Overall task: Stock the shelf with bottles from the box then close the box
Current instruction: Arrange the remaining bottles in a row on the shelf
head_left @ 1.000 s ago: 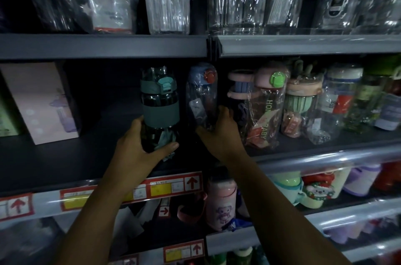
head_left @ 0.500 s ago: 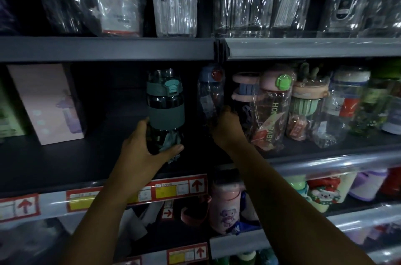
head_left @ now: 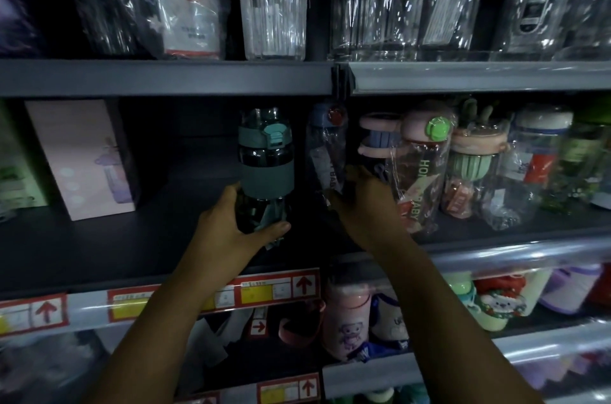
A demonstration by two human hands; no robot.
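Grey metal shelf [head_left: 99, 248] held two upright bottles near its front edge: a dark teal-banded plastic bottle [head_left: 266, 169], gripped low by the left hand [head_left: 231, 231], and just beside, a film-wrapped blue-capped bottle [head_left: 322, 152] the right hand [head_left: 367, 205] clasped.

teal-banded dark bottle [head_left: 266, 169], pink box [head_left: 82, 159]

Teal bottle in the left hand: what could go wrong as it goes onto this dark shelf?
1. The left hand grips the teal bottle low down, so it may tip if let go before its base sits flat on the shelf.
2. The right hand holds the blue-capped bottle close beside the pink-lidded bottle; a nudge could knock that crowded row over.
3. The blue-capped bottle's plastic wrap looks slippery and may slide in the grip.
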